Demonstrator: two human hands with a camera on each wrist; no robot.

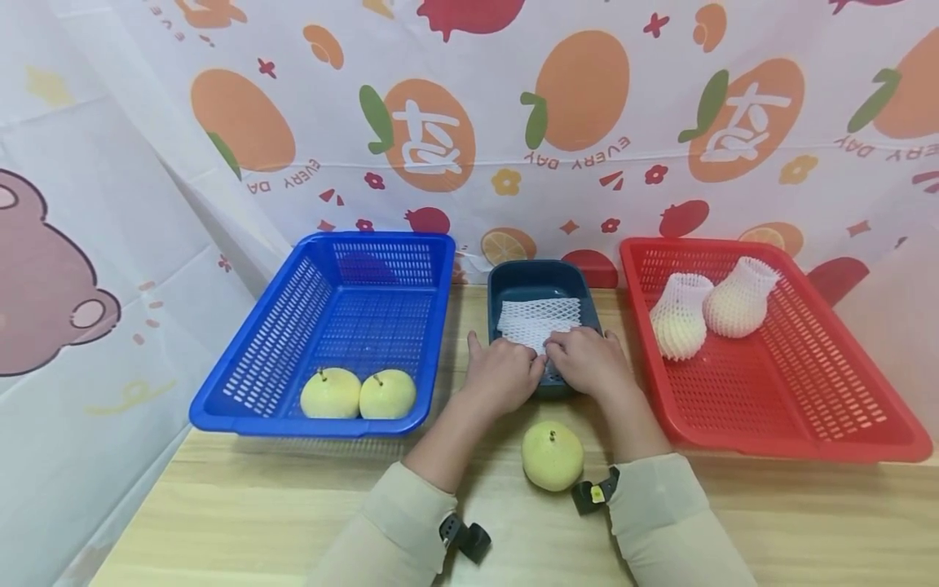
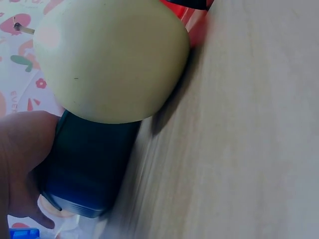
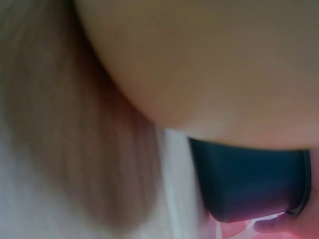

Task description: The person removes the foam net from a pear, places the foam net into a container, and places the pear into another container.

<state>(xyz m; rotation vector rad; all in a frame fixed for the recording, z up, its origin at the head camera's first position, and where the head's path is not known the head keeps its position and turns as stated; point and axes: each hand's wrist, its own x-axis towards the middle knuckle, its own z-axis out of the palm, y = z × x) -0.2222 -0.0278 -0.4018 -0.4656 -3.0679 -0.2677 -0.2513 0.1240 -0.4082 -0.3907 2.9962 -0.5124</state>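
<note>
In the head view, both hands meet over the near end of a dark teal tray (image 1: pixel 539 281) that holds white foam net sleeves (image 1: pixel 539 314). My left hand (image 1: pixel 502 371) pinches the near end of a sleeve between curled fingers and thumb. Beside it, my right hand (image 1: pixel 587 359) pinches the same end from the right, the thumbs close together. A yellow-green pear (image 1: pixel 553 456) sits on the table between the forearms, stem up. That pear (image 2: pixel 114 55) fills much of the left wrist view, the tray (image 2: pixel 89 164) behind it. In the right wrist view, the pear (image 3: pixel 214 64) hides most of the work.
A blue basket (image 1: pixel 440 326) at left holds two bare pears (image 1: pixel 330 394) in its near corner. At right, a red basket (image 1: pixel 778 408) holds two pears in foam nets (image 1: pixel 737 302). A fruit-printed curtain (image 1: pixel 499 106) hangs behind the wooden table (image 1: pixel 257 505).
</note>
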